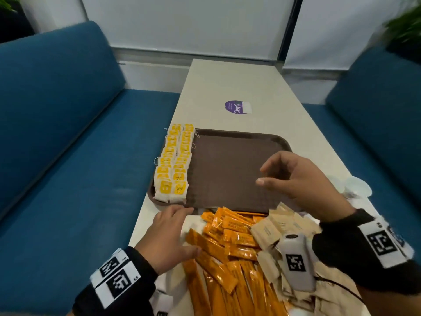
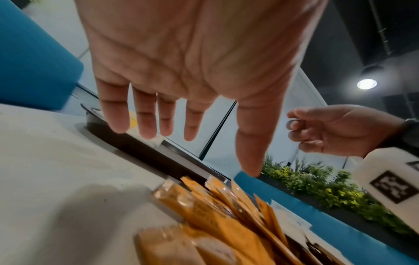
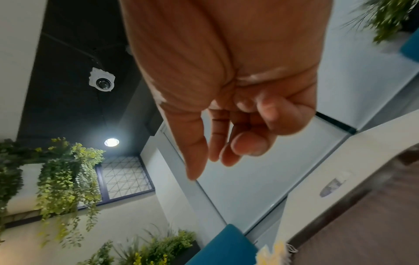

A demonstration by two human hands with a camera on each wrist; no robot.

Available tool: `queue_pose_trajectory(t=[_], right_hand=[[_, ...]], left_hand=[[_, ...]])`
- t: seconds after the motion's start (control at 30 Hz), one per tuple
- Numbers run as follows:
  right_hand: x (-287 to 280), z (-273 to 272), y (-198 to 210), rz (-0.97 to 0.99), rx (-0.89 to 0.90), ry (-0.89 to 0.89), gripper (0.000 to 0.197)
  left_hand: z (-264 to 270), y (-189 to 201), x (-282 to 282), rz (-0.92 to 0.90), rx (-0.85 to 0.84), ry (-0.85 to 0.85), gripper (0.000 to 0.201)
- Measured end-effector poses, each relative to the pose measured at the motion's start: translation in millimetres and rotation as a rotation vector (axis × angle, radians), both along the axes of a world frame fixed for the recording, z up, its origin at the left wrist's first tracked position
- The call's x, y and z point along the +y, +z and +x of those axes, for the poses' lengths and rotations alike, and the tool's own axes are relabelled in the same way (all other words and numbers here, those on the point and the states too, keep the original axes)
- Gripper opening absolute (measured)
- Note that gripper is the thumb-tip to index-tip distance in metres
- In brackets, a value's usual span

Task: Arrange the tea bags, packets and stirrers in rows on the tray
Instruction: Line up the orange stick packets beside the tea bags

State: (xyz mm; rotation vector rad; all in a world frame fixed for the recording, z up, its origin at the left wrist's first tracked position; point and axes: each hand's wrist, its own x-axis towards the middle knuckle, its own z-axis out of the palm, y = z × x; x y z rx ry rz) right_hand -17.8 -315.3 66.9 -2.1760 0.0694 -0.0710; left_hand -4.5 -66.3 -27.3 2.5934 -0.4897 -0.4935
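Hands both empty: left hand (image 1: 166, 236), fingers extended, lies beside the orange packets (image 1: 227, 247) heaped on the bench (image 1: 239, 87), long axes roughly toward the tray (image 1: 227, 169); right hand (image 1: 293, 176), loosely curled, hovers over the tray's bare right half; tea bags (image 1: 175, 163) fill its left edge.

White table (image 1: 262, 87): brown tray (image 1: 227, 169) mid-table against left edge, purple sticker (image 1: 235, 107) beyond it, orange packets (image 1: 227, 247) and beige packets (image 1: 280, 226) piled at near end, clear lids (image 1: 355, 187) at right edge.
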Motion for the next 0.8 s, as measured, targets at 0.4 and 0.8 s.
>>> queue_pose_trajectory(t=[0.4,0.8], right_hand=[[-28.1,-41.8,-37.6,-0.213,0.188,0.184,0.037],[-2.3,-42.3,-53.3,-0.413,0.320,0.443,0.071]], left_hand=[[-53.1,-16.9,-31.0,0.351,0.129,-0.190,0.139],[-74.2,-19.5,-68.9,0.411,0.160,-0.080,0.135]])
